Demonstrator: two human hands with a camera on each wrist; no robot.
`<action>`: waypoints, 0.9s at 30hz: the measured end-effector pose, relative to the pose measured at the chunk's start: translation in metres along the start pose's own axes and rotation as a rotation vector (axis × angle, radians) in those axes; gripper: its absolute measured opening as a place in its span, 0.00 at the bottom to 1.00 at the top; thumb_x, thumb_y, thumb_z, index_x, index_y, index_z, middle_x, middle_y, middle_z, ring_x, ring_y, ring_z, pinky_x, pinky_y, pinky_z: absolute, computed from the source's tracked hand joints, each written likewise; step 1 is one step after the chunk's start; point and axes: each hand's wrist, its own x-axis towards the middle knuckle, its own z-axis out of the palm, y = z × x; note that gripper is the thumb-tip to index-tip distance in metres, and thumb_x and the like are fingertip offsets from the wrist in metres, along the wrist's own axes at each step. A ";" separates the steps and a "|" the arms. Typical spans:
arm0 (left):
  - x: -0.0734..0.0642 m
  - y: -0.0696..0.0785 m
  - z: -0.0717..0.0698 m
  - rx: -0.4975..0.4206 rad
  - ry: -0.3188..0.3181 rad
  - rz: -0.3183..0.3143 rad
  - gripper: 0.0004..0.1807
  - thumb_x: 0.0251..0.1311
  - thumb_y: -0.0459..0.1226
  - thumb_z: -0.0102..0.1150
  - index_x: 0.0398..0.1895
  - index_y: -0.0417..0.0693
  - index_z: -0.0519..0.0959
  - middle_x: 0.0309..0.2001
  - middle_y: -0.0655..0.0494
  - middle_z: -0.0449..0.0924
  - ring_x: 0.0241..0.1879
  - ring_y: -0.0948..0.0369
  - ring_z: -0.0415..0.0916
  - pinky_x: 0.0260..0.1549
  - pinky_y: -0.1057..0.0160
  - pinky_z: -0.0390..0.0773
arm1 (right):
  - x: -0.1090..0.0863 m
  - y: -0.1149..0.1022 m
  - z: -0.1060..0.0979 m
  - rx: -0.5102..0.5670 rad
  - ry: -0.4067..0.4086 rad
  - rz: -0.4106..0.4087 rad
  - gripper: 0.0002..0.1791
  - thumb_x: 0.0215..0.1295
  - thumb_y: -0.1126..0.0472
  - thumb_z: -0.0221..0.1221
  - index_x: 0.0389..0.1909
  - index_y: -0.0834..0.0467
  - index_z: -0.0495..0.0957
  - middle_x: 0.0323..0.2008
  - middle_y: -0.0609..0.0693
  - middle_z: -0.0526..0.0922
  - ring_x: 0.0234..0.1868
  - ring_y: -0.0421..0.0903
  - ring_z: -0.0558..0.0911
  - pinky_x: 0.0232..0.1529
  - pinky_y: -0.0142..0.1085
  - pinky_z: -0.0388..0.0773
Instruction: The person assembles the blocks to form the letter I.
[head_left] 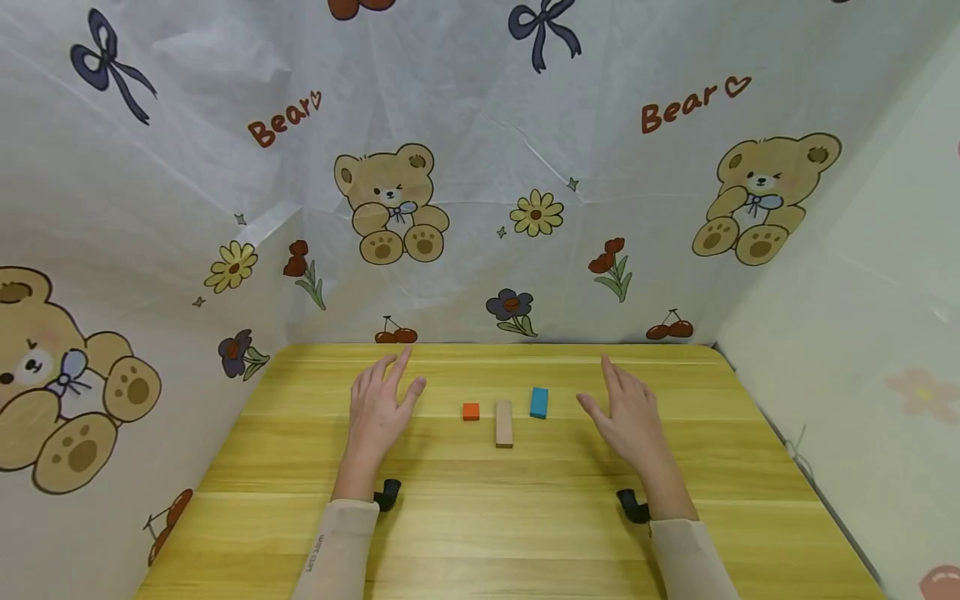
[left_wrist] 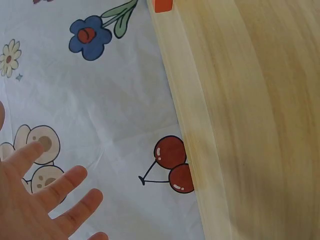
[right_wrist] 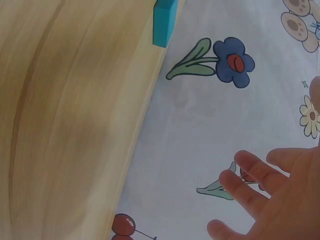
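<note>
Three blocks stand in a loose row on the wooden table: a small orange block (head_left: 471, 412), a long plain wood block (head_left: 504, 424) and a blue block (head_left: 539, 402). To the left of the orange block is my left hand (head_left: 377, 410), fingers spread and holding nothing. My right hand (head_left: 627, 417) is on the other side, right of the blue block, its fingers extended and nothing in them. In the left wrist view the orange block (left_wrist: 163, 5) peeks in at the top edge. The right wrist view catches the blue block (right_wrist: 164, 23) near the table's far edge.
A wooden table (head_left: 495, 533) reaches back to a white cloth (head_left: 465, 100) printed with bears, flowers and cherries. A black piece shows at my left wrist (head_left: 387, 495) and another at my right wrist (head_left: 633, 506). A thin cord (head_left: 801, 454) hangs by the table's right edge.
</note>
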 end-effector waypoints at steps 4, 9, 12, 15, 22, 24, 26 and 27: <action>-0.001 0.002 0.002 -0.017 -0.015 -0.009 0.37 0.79 0.63 0.46 0.86 0.67 0.57 0.77 0.43 0.67 0.77 0.39 0.62 0.77 0.32 0.53 | -0.001 -0.002 0.003 0.019 -0.007 -0.001 0.49 0.81 0.33 0.49 0.86 0.60 0.48 0.79 0.69 0.61 0.79 0.71 0.61 0.76 0.71 0.52; -0.001 0.005 0.005 -0.033 -0.023 -0.010 0.37 0.79 0.64 0.45 0.86 0.68 0.58 0.75 0.43 0.69 0.75 0.40 0.64 0.76 0.33 0.56 | -0.001 -0.003 0.007 0.026 0.001 -0.020 0.48 0.81 0.35 0.50 0.86 0.61 0.49 0.78 0.69 0.64 0.78 0.72 0.63 0.75 0.72 0.56; 0.000 0.007 0.007 -0.041 -0.022 -0.008 0.37 0.79 0.64 0.45 0.85 0.66 0.59 0.74 0.43 0.70 0.74 0.40 0.65 0.75 0.33 0.58 | 0.000 -0.003 0.009 0.023 0.014 -0.034 0.47 0.81 0.36 0.51 0.85 0.62 0.50 0.77 0.69 0.66 0.76 0.72 0.66 0.73 0.72 0.59; 0.000 0.009 0.008 -0.041 -0.027 -0.007 0.36 0.79 0.64 0.45 0.85 0.67 0.59 0.73 0.44 0.71 0.74 0.41 0.66 0.75 0.34 0.59 | 0.001 -0.005 0.009 0.025 0.014 -0.043 0.46 0.81 0.38 0.51 0.85 0.62 0.51 0.76 0.69 0.68 0.75 0.72 0.67 0.71 0.73 0.62; 0.002 0.015 0.013 -0.052 -0.044 0.000 0.36 0.79 0.64 0.45 0.86 0.72 0.56 0.71 0.45 0.71 0.72 0.43 0.68 0.74 0.35 0.60 | 0.002 -0.007 0.011 0.047 -0.017 -0.027 0.46 0.82 0.36 0.49 0.86 0.60 0.48 0.76 0.67 0.69 0.76 0.70 0.67 0.68 0.72 0.64; 0.001 0.017 0.015 -0.060 -0.046 0.004 0.37 0.78 0.64 0.46 0.86 0.71 0.57 0.71 0.45 0.72 0.71 0.43 0.69 0.73 0.35 0.62 | 0.002 -0.006 0.012 0.058 -0.016 -0.029 0.46 0.82 0.36 0.50 0.86 0.59 0.49 0.75 0.65 0.70 0.76 0.69 0.67 0.67 0.71 0.64; 0.000 0.020 0.017 -0.069 -0.051 0.006 0.37 0.78 0.64 0.47 0.85 0.71 0.57 0.70 0.46 0.74 0.70 0.43 0.70 0.70 0.36 0.65 | 0.002 -0.006 0.014 0.071 -0.016 -0.031 0.46 0.81 0.36 0.50 0.86 0.59 0.49 0.73 0.64 0.72 0.74 0.69 0.69 0.66 0.71 0.65; -0.001 0.021 0.019 -0.073 -0.053 0.010 0.37 0.77 0.64 0.48 0.85 0.71 0.58 0.70 0.46 0.74 0.69 0.43 0.71 0.68 0.36 0.67 | 0.002 -0.006 0.015 0.079 -0.018 -0.034 0.46 0.81 0.36 0.50 0.86 0.60 0.49 0.72 0.64 0.74 0.73 0.69 0.70 0.65 0.71 0.66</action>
